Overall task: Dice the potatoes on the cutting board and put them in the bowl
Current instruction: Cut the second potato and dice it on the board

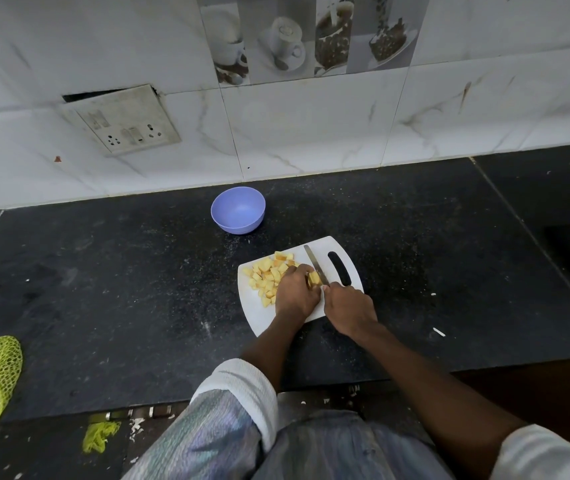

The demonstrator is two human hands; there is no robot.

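White cutting board (342,251) on dark surface (103,289). Diced potato pieces (266,271) piled at its left. Left hand (295,294) clamps potato chunk (314,278). Right hand (349,308) grips knife (315,263), blade touching chunk. Purple bowl (237,209) beyond, empty.

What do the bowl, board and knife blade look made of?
Bowl: likely plastic, matte lilac with soft sheen. Board: probably plastic, smooth uniform white with a moulded handle slot. Knife blade: metal, grey and reflective; right hand hides the handle.
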